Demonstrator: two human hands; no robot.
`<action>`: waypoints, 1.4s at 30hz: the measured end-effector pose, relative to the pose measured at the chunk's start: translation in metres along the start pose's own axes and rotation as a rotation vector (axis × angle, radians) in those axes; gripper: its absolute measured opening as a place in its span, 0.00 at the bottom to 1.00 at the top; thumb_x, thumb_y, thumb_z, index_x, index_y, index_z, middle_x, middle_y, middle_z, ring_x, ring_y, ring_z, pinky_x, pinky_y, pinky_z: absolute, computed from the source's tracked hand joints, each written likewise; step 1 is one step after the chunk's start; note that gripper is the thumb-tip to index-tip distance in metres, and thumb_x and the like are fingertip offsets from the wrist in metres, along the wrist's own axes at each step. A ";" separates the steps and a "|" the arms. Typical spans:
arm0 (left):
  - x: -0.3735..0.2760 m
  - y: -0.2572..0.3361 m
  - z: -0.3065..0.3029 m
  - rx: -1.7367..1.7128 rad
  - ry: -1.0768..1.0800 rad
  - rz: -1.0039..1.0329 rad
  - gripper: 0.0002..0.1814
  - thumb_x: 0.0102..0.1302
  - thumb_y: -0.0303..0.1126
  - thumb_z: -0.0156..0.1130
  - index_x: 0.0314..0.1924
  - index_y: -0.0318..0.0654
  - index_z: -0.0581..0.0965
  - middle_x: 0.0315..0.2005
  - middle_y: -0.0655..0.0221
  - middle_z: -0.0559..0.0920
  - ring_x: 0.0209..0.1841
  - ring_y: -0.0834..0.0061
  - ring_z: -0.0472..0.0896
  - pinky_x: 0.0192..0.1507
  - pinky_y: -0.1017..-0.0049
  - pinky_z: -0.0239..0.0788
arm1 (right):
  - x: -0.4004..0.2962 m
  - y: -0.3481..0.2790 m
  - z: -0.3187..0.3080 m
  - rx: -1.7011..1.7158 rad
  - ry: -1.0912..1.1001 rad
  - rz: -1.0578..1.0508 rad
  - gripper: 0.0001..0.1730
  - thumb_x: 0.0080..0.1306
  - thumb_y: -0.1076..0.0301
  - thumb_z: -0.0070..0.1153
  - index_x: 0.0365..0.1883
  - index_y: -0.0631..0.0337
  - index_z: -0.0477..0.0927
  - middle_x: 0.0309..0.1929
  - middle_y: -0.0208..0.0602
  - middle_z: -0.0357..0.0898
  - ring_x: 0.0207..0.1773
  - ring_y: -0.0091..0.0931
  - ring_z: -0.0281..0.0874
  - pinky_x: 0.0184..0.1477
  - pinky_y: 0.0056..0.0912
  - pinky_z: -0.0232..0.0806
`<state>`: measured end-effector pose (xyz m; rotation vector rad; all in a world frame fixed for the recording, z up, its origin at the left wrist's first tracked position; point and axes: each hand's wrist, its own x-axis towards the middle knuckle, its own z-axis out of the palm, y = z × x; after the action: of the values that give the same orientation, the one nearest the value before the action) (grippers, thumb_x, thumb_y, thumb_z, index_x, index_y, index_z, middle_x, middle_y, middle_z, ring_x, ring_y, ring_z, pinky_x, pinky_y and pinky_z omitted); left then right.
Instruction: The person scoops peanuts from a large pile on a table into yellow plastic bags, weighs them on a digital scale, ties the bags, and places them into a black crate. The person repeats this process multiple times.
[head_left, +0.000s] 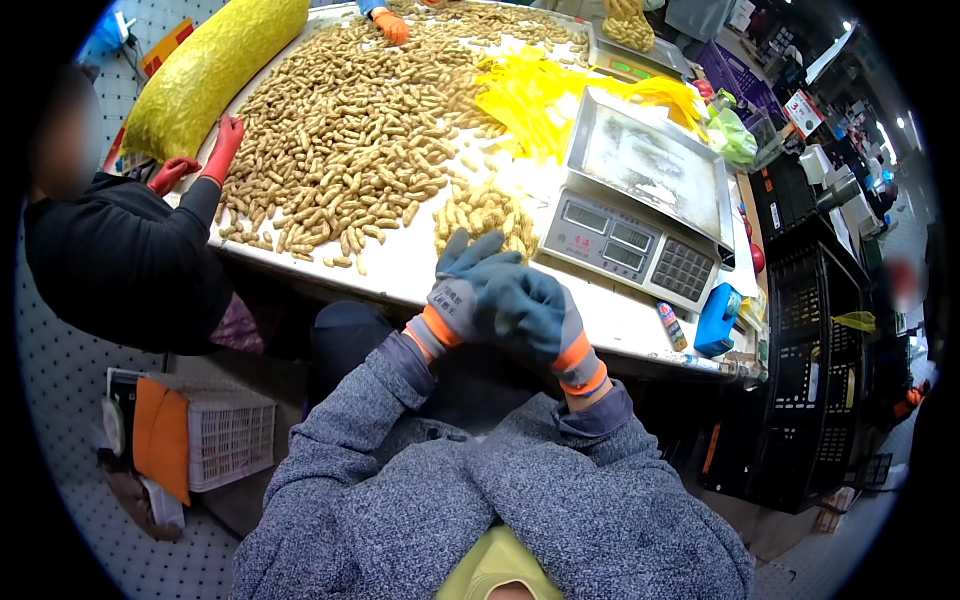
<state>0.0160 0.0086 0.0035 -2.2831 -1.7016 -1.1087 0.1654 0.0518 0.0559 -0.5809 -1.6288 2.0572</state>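
Both my hands wear grey gloves with blue coated palms and fingers and orange-striped cuffs. They meet at the table's near edge. My left hand (461, 296) has its fingers stretched forward, partly spread, beside a yellowish mesh bag of peanuts (486, 214). My right hand (536, 307) is curled against the left one. Whether anything is pinched between them is hidden by the gloves. The filled bag lies on the white table (409, 289), just beyond my fingertips. Just right of it stands a digital weighing scale (637, 217) with a bare, stained metal pan.
Loose peanuts (352, 127) cover much of the table. Yellow mesh bags (525, 97) lie behind the scale. A co-worker in red gloves (225, 146) sits left, near a long yellow sack (217, 75). An orange-gloved hand (391, 27) is opposite. Black crates (814, 360) stand right.
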 end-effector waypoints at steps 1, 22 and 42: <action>-0.001 -0.009 0.006 0.044 0.033 0.042 0.15 0.47 0.45 0.62 0.37 0.54 0.77 0.46 0.71 0.76 0.57 0.62 0.67 0.60 0.54 0.49 | -0.006 -0.016 0.012 -0.064 -0.051 0.024 0.12 0.64 0.62 0.51 0.39 0.61 0.77 0.28 0.25 0.74 0.30 0.14 0.68 0.32 0.15 0.63; 0.035 -0.015 -0.065 -0.237 0.074 -0.148 0.08 0.56 0.35 0.61 0.30 0.38 0.79 0.23 0.62 0.78 0.29 0.64 0.77 0.33 0.72 0.68 | -0.031 -0.006 -0.024 -0.010 0.084 0.223 0.20 0.62 0.63 0.52 0.50 0.63 0.71 0.31 0.28 0.75 0.31 0.16 0.70 0.34 0.17 0.64; 0.163 0.197 -0.049 -1.094 -0.495 -0.067 0.22 0.61 0.25 0.54 0.55 0.27 0.66 0.34 0.59 0.79 0.33 0.75 0.78 0.39 0.78 0.70 | -0.112 -0.063 -0.173 -0.176 0.556 -0.620 0.11 0.62 0.64 0.46 0.36 0.60 0.75 0.35 0.39 0.78 0.35 0.28 0.78 0.36 0.33 0.70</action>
<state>0.1806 0.0411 0.2024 -3.3656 -1.4610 -1.9708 0.3620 0.1347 0.0857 -0.5509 -1.4177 1.1834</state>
